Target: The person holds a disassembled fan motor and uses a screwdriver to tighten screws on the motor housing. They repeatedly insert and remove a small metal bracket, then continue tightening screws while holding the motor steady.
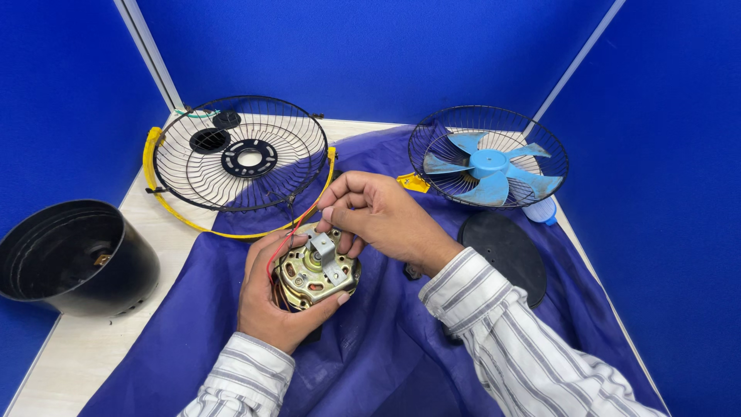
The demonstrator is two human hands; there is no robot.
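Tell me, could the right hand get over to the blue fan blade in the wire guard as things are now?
Probably yes. The right hand is at the motor, and the blue fan blade lies open-side up in its wire guard just beyond, with only purple cloth between them.

A wire grille (241, 154), blue fan blade (488, 165) and black housing (73, 259) lie around.
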